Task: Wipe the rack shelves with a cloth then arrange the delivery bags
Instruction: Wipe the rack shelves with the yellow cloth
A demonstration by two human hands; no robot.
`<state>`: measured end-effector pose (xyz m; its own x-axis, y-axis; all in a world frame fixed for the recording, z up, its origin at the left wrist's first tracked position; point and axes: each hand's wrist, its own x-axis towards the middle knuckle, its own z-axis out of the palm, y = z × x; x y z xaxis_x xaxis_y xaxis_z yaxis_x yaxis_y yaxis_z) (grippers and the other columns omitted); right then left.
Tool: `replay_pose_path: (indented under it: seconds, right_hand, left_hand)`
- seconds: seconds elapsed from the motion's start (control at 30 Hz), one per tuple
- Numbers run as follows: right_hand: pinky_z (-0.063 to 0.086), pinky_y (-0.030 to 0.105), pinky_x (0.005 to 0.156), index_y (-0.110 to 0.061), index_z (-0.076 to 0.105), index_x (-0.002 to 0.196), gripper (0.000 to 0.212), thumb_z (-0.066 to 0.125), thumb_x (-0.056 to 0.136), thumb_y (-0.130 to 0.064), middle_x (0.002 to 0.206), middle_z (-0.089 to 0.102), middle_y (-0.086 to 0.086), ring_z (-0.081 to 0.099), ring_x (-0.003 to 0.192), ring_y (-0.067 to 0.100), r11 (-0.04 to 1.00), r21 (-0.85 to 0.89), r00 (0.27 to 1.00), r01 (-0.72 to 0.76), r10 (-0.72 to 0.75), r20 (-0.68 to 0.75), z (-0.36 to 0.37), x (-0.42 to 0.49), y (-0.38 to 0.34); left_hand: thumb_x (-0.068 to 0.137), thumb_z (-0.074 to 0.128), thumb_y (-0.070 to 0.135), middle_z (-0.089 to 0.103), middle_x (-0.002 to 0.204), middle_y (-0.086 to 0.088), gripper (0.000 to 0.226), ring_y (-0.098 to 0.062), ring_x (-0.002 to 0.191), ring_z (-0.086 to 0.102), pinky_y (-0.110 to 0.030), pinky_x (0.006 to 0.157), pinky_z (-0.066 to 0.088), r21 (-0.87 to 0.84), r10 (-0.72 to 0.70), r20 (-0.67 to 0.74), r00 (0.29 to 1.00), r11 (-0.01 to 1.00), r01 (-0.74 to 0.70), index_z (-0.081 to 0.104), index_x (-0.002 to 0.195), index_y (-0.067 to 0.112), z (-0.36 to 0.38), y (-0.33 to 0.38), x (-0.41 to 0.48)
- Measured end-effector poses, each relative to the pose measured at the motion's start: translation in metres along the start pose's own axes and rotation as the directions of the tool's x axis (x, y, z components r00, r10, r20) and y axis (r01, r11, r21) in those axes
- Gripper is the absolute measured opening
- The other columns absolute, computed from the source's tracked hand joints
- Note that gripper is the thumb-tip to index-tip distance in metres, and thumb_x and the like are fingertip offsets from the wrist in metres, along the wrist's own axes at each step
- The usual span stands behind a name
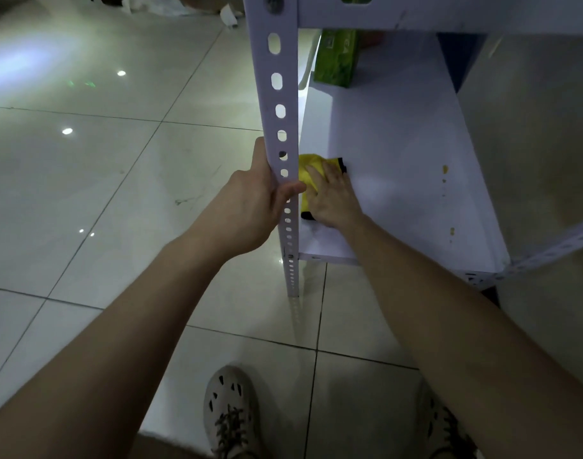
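Mid-frame: right hand [333, 200] flat, fingers near straight, pressing yellow cloth [308, 170] onto low shelf [399, 144], L edge; left hand [250, 207] wrapped round rack post [277, 81]. Prob. soft, light, bunches easily; best pinned under spread palm.

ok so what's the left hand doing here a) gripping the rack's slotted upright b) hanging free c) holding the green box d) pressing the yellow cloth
A: the left hand curls round the slotted upright, while the right hand presses the yellow cloth on the shelf.
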<state>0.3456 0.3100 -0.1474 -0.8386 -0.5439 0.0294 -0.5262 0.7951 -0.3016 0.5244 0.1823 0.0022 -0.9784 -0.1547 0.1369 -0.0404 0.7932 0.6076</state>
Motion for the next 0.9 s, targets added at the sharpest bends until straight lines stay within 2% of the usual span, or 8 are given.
replay_pose_path:
  seconds: [0.17, 0.27, 0.4, 0.47, 0.53, 0.63, 0.77, 0.9]
  right_hand:
    - [0.016, 0.046, 0.127, -0.026, 0.027, 0.165, 0.058, 0.034, 0.109, -0.035, 0.173, 0.021, 0.005, 0.018, 0.159, 0.025, 0.994, 0.024, 0.995, 0.103, -0.103, 0.008, 0.003, -0.063, -0.006]
    - [0.016, 0.044, 0.128, -0.025, 0.028, 0.165, 0.056, 0.038, 0.110, -0.030, 0.172, 0.025, 0.005, 0.020, 0.159, 0.024, 0.992, 0.080, 0.995, 0.099, -0.098, -0.008, 0.001, -0.098, 0.004]
    - [0.016, 0.040, 0.127, -0.024, 0.034, 0.163, 0.054, 0.043, 0.110, -0.024, 0.171, 0.027, 0.006, 0.023, 0.158, 0.024, 0.993, 0.103, 0.998, 0.062, -0.060, -0.026, -0.011, -0.133, 0.035]
    - [0.018, 0.040, 0.126, -0.022, 0.035, 0.163, 0.054, 0.044, 0.110, -0.023, 0.171, 0.027, 0.007, 0.024, 0.158, 0.025, 0.994, 0.113, 0.999, 0.008, -0.003, -0.047, -0.019, -0.154, 0.059]
    - [0.016, 0.039, 0.127, -0.021, 0.031, 0.164, 0.054, 0.041, 0.111, -0.024, 0.172, 0.024, 0.007, 0.021, 0.159, 0.024, 0.995, 0.078, 0.996, -0.070, 0.074, -0.057, -0.028, -0.174, 0.090]
    - [0.014, 0.041, 0.128, -0.021, 0.023, 0.166, 0.059, 0.040, 0.111, -0.027, 0.173, 0.018, 0.006, 0.015, 0.160, 0.023, 0.979, 0.038, 0.978, -0.201, 0.202, -0.053, -0.043, -0.194, 0.134]
    - [0.012, 0.043, 0.129, -0.027, 0.016, 0.168, 0.062, 0.040, 0.110, -0.028, 0.175, 0.006, 0.004, 0.009, 0.161, 0.026, 0.932, 0.108, 0.938, -0.346, 0.345, 0.024, -0.054, -0.186, 0.160]
    - [0.011, 0.044, 0.129, -0.025, 0.017, 0.167, 0.072, 0.051, 0.104, -0.025, 0.173, 0.011, 0.013, 0.012, 0.159, 0.034, 0.886, 0.167, 0.897, -0.432, 0.442, -0.026, -0.056, -0.157, 0.165]
  left_hand:
    - [0.111, 0.051, 0.043, 0.066, 0.103, 0.002, 0.062, -0.019, 0.071, 0.063, -0.037, 0.067, 0.054, 0.011, -0.037, -0.002, 0.999, 0.999, 0.037, 0.025, 0.159, 0.016, -0.003, 0.009, -0.002]
    - [0.113, 0.044, 0.043, 0.070, 0.112, -0.014, 0.041, -0.027, 0.076, 0.070, -0.039, 0.073, 0.056, 0.307, -0.191, 0.169, 0.967, 0.943, 0.132, 0.049, 0.146, 0.019, -0.005, 0.014, -0.003]
    - [0.109, 0.049, 0.056, 0.072, 0.085, -0.012, 0.050, -0.028, 0.057, 0.077, -0.039, 0.063, 0.064, 0.405, -0.474, 0.449, 0.757, 0.864, 0.301, 0.061, 0.105, 0.008, 0.016, 0.027, -0.014]
    - [0.105, 0.059, 0.055, 0.078, 0.089, -0.016, 0.056, -0.033, 0.064, 0.080, -0.042, 0.066, 0.067, 0.336, -0.466, 0.619, 0.632, 0.885, 0.323, 0.062, 0.108, 0.000, 0.037, 0.037, -0.014]
    - [0.101, 0.069, 0.052, 0.078, 0.100, -0.015, 0.055, -0.031, 0.079, 0.081, -0.043, 0.070, 0.067, 0.311, -0.353, 0.664, 0.659, 0.932, 0.185, 0.065, 0.122, 0.002, 0.057, 0.051, -0.009]
    - [0.098, 0.072, 0.052, 0.066, 0.136, -0.009, 0.058, -0.028, 0.112, 0.068, -0.043, 0.096, 0.058, 0.406, -0.156, 0.594, 0.789, 0.905, -0.126, 0.056, 0.144, 0.021, 0.078, 0.070, 0.001]
    - [0.097, 0.075, 0.049, 0.054, 0.152, -0.010, 0.072, -0.031, 0.135, 0.056, -0.046, 0.112, 0.048, 0.415, -0.080, 0.569, 0.818, 0.887, -0.202, 0.044, 0.158, 0.025, 0.102, 0.064, 0.019]
    - [0.092, 0.080, 0.051, 0.044, 0.162, -0.008, 0.090, -0.032, 0.146, 0.046, -0.052, 0.117, 0.044, 0.470, -0.076, 0.552, 0.830, 0.851, -0.235, 0.032, 0.165, 0.031, 0.127, 0.043, 0.024]
